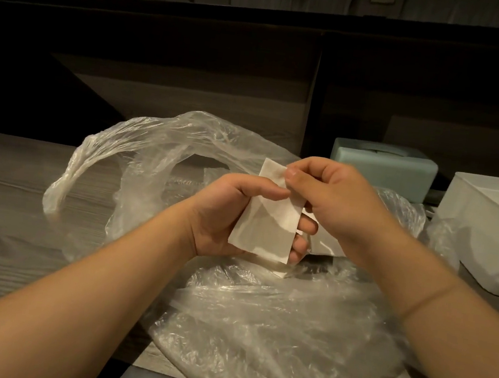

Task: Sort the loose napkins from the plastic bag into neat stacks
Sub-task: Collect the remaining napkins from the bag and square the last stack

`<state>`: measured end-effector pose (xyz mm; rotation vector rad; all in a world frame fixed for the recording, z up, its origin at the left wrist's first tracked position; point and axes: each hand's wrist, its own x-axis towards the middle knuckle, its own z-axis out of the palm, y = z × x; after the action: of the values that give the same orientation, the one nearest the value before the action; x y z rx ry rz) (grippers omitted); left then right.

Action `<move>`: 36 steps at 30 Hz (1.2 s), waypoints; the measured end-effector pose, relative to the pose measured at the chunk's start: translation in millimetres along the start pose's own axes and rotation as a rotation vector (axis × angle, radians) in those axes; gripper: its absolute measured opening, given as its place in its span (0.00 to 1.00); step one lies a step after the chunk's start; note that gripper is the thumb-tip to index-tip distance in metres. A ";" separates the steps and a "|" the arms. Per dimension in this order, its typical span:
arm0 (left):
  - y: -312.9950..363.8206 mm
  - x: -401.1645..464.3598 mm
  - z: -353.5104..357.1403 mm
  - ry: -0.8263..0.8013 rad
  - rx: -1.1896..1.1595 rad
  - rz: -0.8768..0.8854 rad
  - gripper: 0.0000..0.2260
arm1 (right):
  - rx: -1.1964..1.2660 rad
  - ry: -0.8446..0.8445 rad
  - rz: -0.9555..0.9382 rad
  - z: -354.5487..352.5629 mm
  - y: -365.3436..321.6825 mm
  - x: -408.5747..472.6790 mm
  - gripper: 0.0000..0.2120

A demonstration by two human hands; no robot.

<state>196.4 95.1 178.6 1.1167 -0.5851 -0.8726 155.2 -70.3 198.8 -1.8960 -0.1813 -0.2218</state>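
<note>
Above the plastic bag (273, 317) — both hands, left hand (226, 217) and right hand (332, 199), pinching one napkin (269, 222).

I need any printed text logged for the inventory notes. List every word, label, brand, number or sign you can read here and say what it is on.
No readable text in this view.
Napkin, held by the left hand and pinched by the right hand: plain, no print.
Plastic bag: clear, no logo visible.
Green box and white bin: no labels visible.
</note>
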 end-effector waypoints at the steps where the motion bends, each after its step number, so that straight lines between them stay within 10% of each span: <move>1: 0.0 -0.2 0.3 0.000 -0.010 -0.009 0.17 | 0.002 0.006 0.002 -0.2 0.6 0.6 0.07; 17: 10.3 -0.8 -8.2 0.268 -0.159 0.079 0.22 | -0.010 0.174 0.068 -8.7 9.7 15.4 0.06; 24: 18.0 -4.0 -18.5 0.382 -0.359 0.211 0.23 | -0.762 -0.321 -0.139 -10.8 20.2 8.3 0.07; 36: 16.4 -4.4 -15.7 0.427 -0.290 0.182 0.24 | -0.730 -0.413 -0.153 -9.3 29.2 9.7 0.13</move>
<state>211.2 109.8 188.5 0.9305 -0.1935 -0.5189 170.9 -88.5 177.4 -2.6460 -0.5882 0.0167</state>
